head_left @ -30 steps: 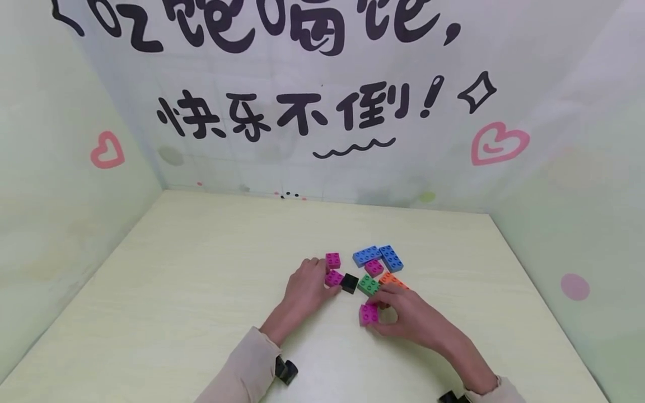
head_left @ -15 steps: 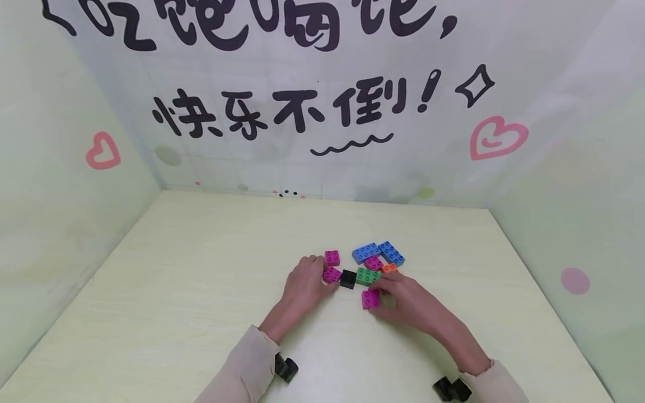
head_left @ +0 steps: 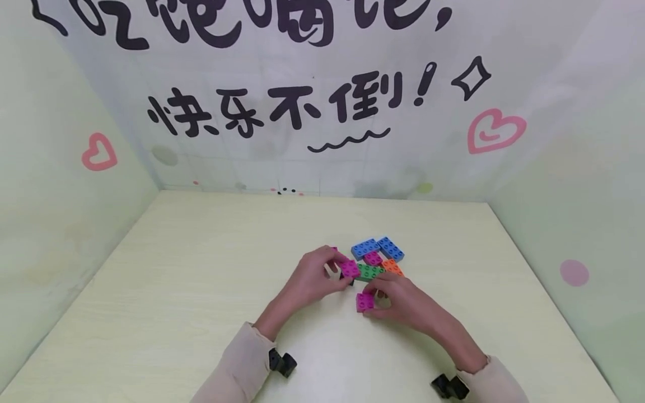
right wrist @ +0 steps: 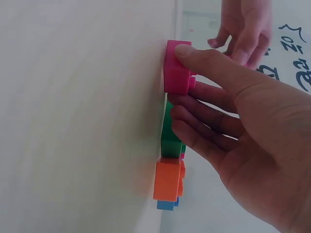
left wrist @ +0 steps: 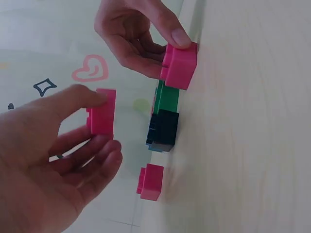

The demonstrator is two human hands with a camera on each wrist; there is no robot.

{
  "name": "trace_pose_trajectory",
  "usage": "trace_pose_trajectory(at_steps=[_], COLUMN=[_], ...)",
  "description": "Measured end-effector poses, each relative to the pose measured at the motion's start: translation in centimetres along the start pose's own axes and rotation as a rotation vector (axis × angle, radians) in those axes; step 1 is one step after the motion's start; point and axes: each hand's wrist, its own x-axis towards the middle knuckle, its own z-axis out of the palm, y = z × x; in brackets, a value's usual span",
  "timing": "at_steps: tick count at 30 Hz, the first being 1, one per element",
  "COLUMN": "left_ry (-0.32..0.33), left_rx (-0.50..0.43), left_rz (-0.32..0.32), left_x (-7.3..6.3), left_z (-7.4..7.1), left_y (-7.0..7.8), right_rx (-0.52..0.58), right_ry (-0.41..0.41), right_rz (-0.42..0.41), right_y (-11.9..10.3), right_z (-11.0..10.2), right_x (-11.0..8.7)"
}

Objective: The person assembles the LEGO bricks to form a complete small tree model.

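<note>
My left hand pinches a pink toy brick between thumb and fingers, raised above the table. In the left wrist view, another pink brick stands on the table below it, beside a black brick. My right hand pinches a third pink brick by its sides, low at the tabletop. Just behind this brick lies a green brick, partly covered by my right fingers in the head view. An orange brick sits beyond the right hand.
Two blue bricks and a small pink brick lie at the back of the cluster. The pale table is enclosed by printed walls. Black wrist devices sit at both cuffs.
My left hand has lifted its pink brick off the table and moved it right, over the black brick. My right hand has shifted its pink brick slightly away from me.
</note>
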Motion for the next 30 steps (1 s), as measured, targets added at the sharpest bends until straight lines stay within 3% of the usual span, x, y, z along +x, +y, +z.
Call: trace_pose_trajectory(at_steps=[4, 8, 18, 30], left_ry=[-0.182, -0.265, -0.282, -0.287], left_rx=[-0.029, 0.017, 0.126, 0.211], left_rz=[0.122, 0.188, 0.167, 0.219], left_x=[-0.1, -0.1, -0.1, -0.2], left_z=[0.4, 1.0, 1.7, 2.0], left_y=[0.4, 0.4, 1.2, 1.4], right_rx=[0.021, 0.031, 0.050, 0.088], right_ry=[0.010, 0.023, 0.022, 0.008], right_rz=[-0.017, -0.030, -0.062, -0.038], right_y=[0.4, 0.6, 0.8, 0.9], right_z=[0.2, 0.2, 0.2, 0.3], right_x=[0.0, 0.1, 0.4, 0.6])
